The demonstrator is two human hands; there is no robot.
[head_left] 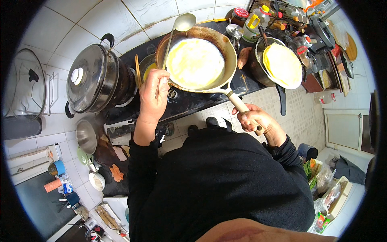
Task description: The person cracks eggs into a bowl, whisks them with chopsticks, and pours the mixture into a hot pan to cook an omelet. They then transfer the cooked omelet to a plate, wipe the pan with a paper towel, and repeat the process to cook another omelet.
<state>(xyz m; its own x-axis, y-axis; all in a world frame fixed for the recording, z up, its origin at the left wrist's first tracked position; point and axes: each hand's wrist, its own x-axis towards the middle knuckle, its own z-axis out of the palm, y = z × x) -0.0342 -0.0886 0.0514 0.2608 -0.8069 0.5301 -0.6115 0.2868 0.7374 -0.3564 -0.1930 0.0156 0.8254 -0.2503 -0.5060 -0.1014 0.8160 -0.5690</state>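
Note:
My left hand [154, 94] is closed round the handle of a metal ladle [185, 22], whose bowl is raised over the far rim of a frying pan. A thin drip seems to hang from it. My right hand [258, 121] grips the light-coloured handle of that frying pan [231, 60], which is held over the black stove. A pale yellow layer of batter or egg [195, 62] spreads over most of the pan's bottom. Partly hidden behind my left hand, a bowl of yellow liquid [149, 71] stands with chopsticks [138, 71] at its left side.
At the left stands a large lidded steamer pot [92, 78]. To the right, yellow flat pancakes [283, 64] lie on a plate atop a dark pot [258, 68]. Behind are an oil bottle [256, 22] and a red-lidded jar [240, 16]. A steel basin [86, 136] sits lower left.

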